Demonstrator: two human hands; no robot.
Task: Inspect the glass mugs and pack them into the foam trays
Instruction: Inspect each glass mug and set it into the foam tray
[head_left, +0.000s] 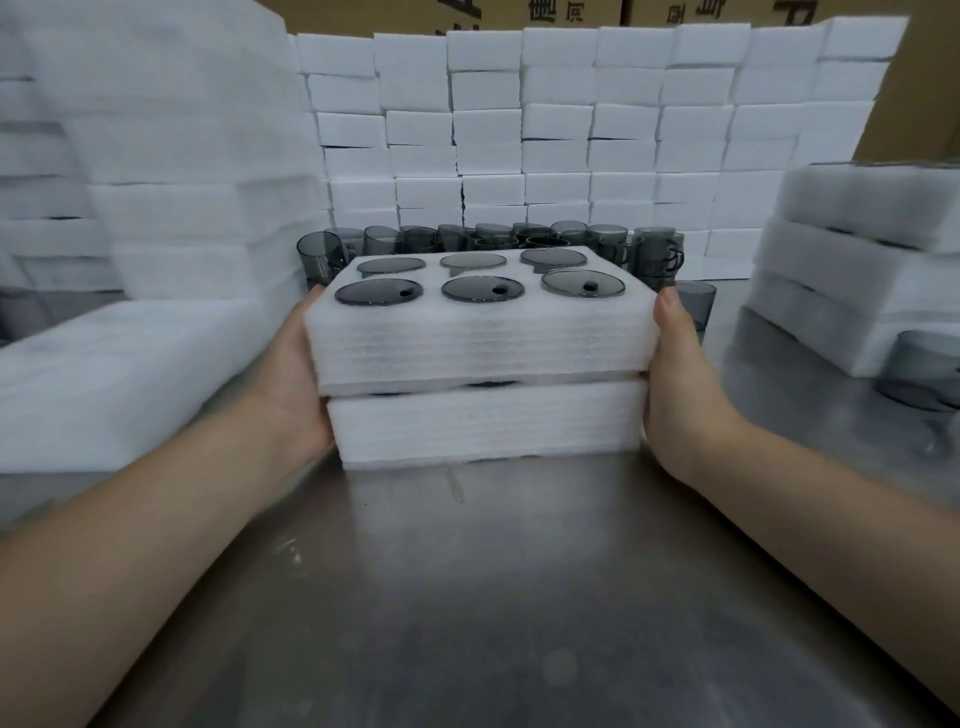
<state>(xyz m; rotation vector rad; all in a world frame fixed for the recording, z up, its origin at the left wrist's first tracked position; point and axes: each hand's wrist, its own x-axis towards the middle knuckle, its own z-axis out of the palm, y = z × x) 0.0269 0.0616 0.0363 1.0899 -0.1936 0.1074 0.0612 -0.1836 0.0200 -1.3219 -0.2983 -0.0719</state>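
Fingers (671, 317) flat against foam trays (483, 348)

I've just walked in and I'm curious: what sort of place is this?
Probably a packing station in a glassware factory or warehouse: stacks of white foam trays line the back, loose grey glass mugs stand on a steel table, and cardboard cartons rise behind.

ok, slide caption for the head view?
Two stacked foam trays held by left hand and right hand, top one holding six grey mugs.
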